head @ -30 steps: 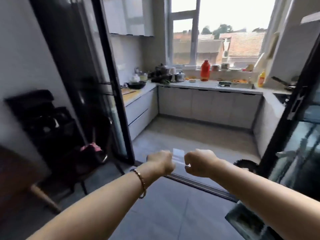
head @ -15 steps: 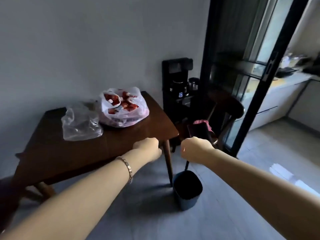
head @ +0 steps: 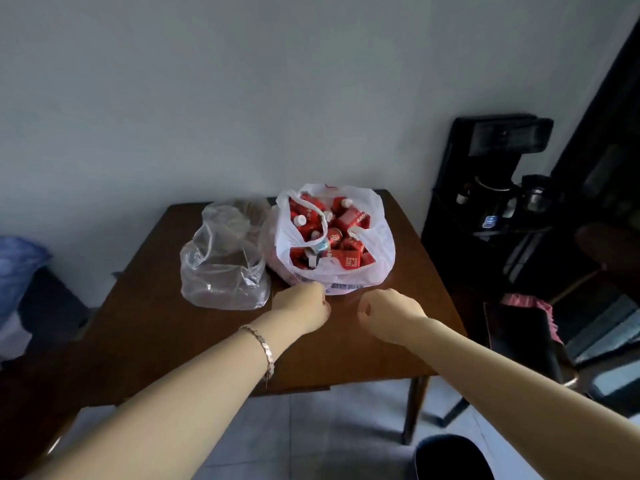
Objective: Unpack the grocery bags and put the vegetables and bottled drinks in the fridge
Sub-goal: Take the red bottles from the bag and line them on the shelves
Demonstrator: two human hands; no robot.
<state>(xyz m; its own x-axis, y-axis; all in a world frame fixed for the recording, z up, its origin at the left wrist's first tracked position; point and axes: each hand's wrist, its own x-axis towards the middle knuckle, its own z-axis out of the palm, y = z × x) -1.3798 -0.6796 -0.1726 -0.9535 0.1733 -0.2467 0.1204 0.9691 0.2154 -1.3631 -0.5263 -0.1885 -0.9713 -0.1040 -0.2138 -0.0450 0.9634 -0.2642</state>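
A white plastic grocery bag (head: 375, 258) stands open on the brown wooden table (head: 162, 323), filled with several red-labelled bottled drinks (head: 332, 233) with white caps. To its left sits a clear plastic bag (head: 221, 261), crumpled; its contents are hard to make out. My left hand (head: 303, 306), with a bracelet at the wrist, is curled into a fist just in front of the white bag, holding nothing I can see. My right hand (head: 389, 313) is also curled, hovering over the table a little right of the left one, apart from the bag.
A black drinks machine on a dark stand (head: 498, 188) stands right of the table. A dark chair with a pink cloth (head: 530, 327) is at the right. A dark bin (head: 450, 459) sits on the floor at the lower right. Something blue (head: 17, 261) lies at the far left.
The view has swung from the kitchen doorway to the table, which is now close and centred. Both fists have come forward to just in front of the white bag.
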